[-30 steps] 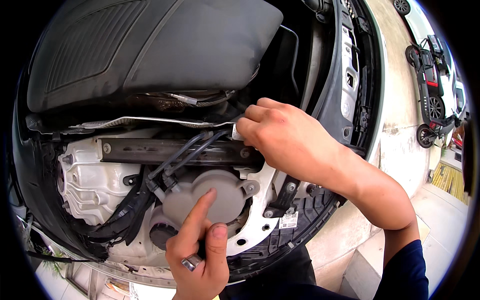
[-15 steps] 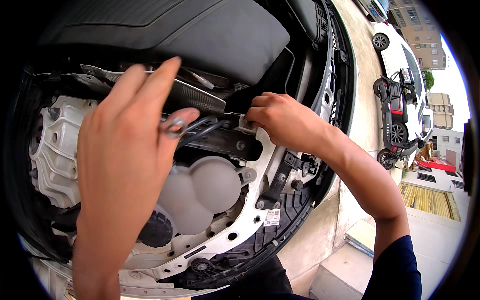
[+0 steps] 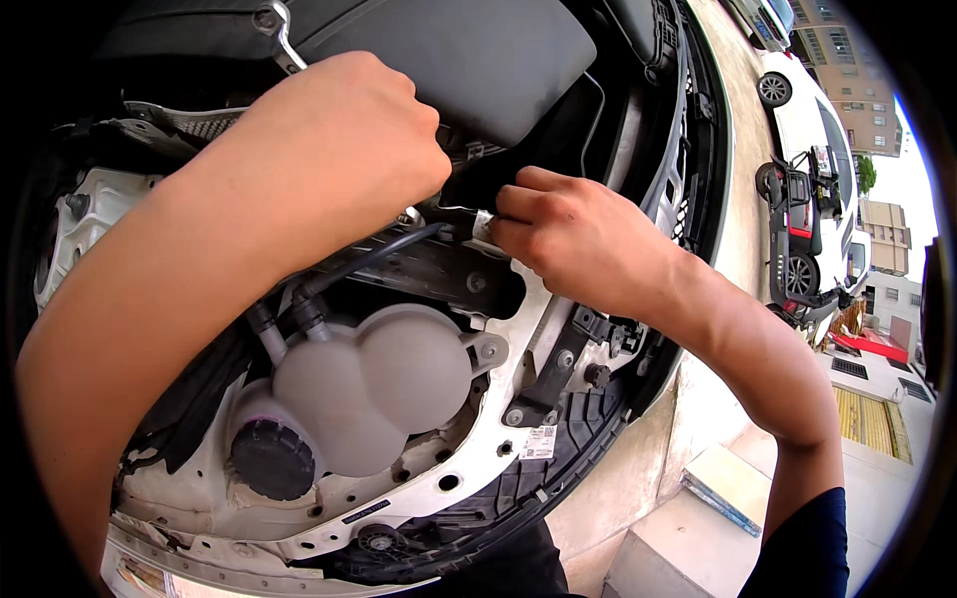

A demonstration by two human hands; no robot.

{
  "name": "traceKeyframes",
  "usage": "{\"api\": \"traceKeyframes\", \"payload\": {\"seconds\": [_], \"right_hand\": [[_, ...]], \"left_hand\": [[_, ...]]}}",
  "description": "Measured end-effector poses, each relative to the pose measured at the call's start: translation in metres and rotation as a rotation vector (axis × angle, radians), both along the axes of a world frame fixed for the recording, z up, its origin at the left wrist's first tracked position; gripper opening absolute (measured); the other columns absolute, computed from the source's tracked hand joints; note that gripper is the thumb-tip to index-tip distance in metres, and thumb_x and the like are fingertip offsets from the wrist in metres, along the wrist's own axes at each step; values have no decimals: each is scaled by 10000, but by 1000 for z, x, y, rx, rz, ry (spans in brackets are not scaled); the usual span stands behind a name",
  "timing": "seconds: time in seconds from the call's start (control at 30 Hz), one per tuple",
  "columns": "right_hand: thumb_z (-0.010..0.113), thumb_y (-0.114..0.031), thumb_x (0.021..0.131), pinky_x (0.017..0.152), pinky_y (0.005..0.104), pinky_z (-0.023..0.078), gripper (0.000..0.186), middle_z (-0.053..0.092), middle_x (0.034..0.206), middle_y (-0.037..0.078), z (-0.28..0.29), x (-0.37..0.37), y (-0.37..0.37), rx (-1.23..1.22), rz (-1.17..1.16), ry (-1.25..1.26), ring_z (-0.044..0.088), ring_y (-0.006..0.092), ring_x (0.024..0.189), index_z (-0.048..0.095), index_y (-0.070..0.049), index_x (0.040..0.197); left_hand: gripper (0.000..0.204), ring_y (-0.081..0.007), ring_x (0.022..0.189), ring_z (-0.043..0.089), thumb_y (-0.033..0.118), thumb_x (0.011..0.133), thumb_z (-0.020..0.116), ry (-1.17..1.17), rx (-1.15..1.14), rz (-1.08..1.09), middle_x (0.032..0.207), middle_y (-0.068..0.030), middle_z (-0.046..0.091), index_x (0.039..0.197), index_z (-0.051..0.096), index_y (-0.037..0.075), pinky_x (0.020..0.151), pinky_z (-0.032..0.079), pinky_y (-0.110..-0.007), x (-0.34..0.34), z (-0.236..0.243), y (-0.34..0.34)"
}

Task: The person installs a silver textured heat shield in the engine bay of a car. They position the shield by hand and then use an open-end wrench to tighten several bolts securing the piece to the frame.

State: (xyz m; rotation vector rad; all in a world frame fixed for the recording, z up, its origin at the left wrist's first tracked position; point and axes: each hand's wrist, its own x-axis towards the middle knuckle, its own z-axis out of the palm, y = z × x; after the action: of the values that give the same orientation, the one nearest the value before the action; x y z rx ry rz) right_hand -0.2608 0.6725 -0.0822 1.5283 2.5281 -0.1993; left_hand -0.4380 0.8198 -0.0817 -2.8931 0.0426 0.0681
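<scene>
The wrench (image 3: 285,46) slants lengthwise, ring end (image 3: 278,24) up and left.

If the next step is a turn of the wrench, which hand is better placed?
Probably the left hand: one end of the wrench sticks out from its closed fist. The right hand seems occupied, with its fingers at a small pale piece; their tips are hidden.

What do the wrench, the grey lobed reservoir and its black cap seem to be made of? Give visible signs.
Wrench: metal, probably polished steel; bright silvery highlights.
Reservoir: likely moulded plastic, satin; smooth rounded lobes, soft sheen.
Cap: apparently plastic, matte; ribbed edge, little shine.
</scene>
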Motion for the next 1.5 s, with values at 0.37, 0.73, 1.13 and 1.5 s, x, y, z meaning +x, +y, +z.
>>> {"api": "traceKeyframes", "payload": {"seconds": [0.37, 0.73, 1.13, 1.5], "right_hand": [[633, 44, 626, 750, 401, 557, 145, 676, 814, 157, -3, -8, 6, -80, -270, 202, 675, 335, 798, 672, 2, 759], [620, -29, 744, 688, 378, 571, 182, 695, 785, 142, 3, -21, 18, -268, -265, -148, 696, 298, 757, 740, -60, 877], [615, -230, 860, 737, 435, 565, 283, 702, 831, 201, 13, -17, 39, -492, -431, -154, 693, 381, 779, 713, 11, 751], [544, -121, 841, 761, 428, 568, 237, 686, 805, 237, -3, -18, 18, -396, -577, -42, 687, 389, 792, 721, 28, 785]], "left_hand": [[45, -219, 760, 661, 86, 598, 685, -92, -143, -58, 645, -40, 649, 583, 646, 103, 653, 528, -333, 3, -2, -6], [63, -232, 735, 682, 95, 616, 704, -305, -235, -117, 649, -50, 664, 575, 660, 113, 623, 530, -332, -2, -16, -1], [89, -209, 702, 596, 86, 809, 704, -576, -367, 288, 745, -57, 620, 866, 673, 25, 568, 485, -291, -95, 51, -47], [256, -33, 558, 321, 292, 1066, 444, -971, -2636, 1252, 661, 33, 383, 1041, 554, 62, 406, 236, -159, -214, 61, -120]]}}
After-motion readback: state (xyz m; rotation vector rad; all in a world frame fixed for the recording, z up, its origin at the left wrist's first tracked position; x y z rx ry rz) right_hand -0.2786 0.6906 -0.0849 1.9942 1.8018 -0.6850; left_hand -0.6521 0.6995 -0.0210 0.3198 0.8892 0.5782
